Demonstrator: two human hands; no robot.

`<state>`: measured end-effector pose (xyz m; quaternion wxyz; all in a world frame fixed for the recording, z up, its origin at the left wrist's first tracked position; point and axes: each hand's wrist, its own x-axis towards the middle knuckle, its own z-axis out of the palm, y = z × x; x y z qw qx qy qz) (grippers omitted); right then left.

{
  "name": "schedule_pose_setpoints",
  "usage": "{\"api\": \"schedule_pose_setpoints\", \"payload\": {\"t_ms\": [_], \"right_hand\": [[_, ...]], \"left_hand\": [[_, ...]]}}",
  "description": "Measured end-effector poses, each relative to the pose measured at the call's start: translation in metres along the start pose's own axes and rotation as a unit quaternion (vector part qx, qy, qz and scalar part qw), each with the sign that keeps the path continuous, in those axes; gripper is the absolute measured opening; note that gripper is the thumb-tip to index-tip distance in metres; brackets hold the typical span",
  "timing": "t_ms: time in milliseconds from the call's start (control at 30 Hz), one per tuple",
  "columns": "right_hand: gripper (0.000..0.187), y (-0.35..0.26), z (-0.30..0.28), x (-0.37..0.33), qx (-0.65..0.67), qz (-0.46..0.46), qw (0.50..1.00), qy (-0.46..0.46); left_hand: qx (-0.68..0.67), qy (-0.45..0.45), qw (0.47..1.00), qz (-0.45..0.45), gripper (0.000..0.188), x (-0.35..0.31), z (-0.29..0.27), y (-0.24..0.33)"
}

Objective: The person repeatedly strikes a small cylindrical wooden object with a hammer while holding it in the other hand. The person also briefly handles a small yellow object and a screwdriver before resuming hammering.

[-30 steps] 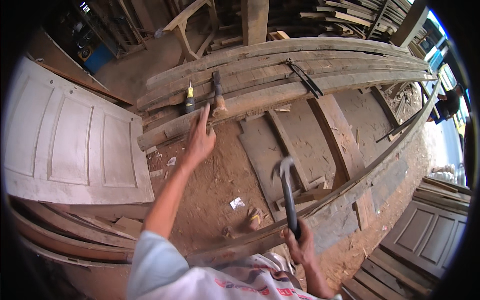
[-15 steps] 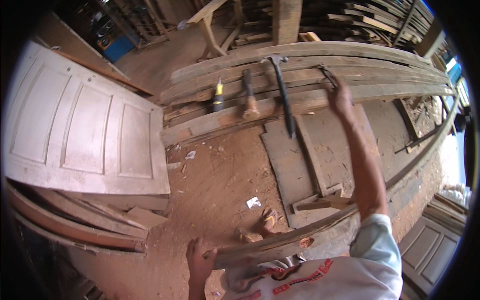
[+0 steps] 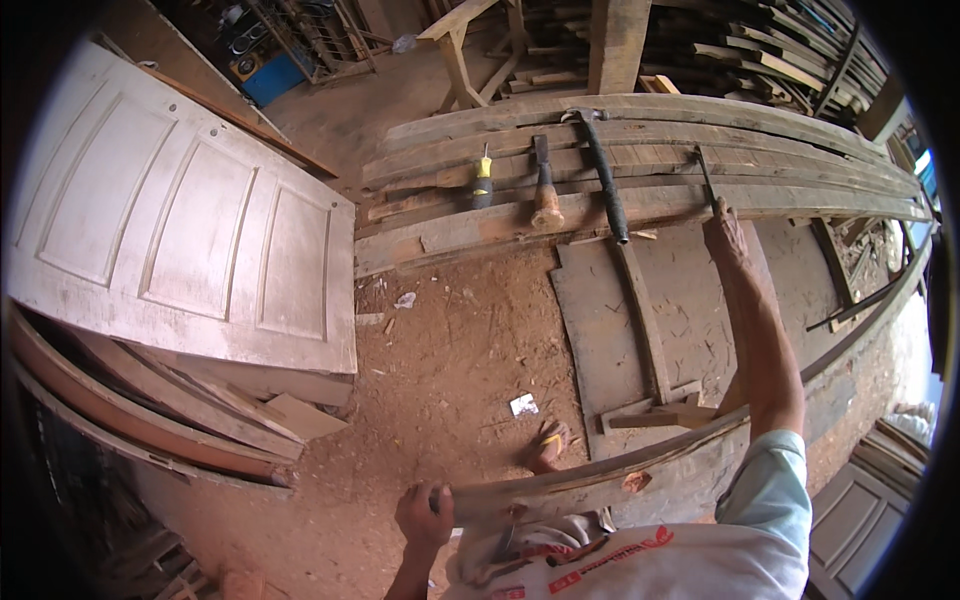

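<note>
My left hand (image 3: 425, 515) is closed around the near end of a long curved wooden plank (image 3: 640, 470) that runs across my lap. My right hand (image 3: 725, 228) reaches out to the stacked planks (image 3: 800, 160). Its fingertips meet the lower end of a thin dark metal bar (image 3: 706, 175), and the back of the hand hides the grip. A black-handled claw hammer (image 3: 602, 180) lies loose on the planks to the left of that hand. Further left lie a wooden-handled tool (image 3: 545, 190) and a yellow-handled screwdriver (image 3: 482, 180).
A large white panelled door (image 3: 170, 230) leans at the left over bent boards (image 3: 150, 410). A flat wooden panel (image 3: 610, 330) lies on the red dirt floor (image 3: 450, 340). My sandalled foot (image 3: 546, 445) rests by the plank. A sawhorse (image 3: 470, 50) and stacked timber (image 3: 760, 50) stand behind.
My right hand carried the claw hammer up, laid it on the stacked planks and moved right to the thin bar. My left hand left the planks and came down onto the curved plank's end.
</note>
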<state>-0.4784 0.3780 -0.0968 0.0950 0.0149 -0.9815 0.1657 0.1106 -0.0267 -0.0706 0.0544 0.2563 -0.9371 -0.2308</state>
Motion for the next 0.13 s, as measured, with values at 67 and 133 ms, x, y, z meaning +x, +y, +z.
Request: {"api": "schedule_pose_setpoints", "payload": {"t_ms": [67,133], "right_hand": [[0.038,0.033,0.005,-0.004,0.034,0.018,0.999,-0.031],[0.038,0.026,0.003,-0.021,0.077,0.054,0.993,-0.072]], "left_hand": [[-0.009,0.005,1.0,0.008,0.024,0.007,0.0,0.002],[-0.033,-0.018,0.998,-0.039,0.027,0.001,0.0,0.0]]}}
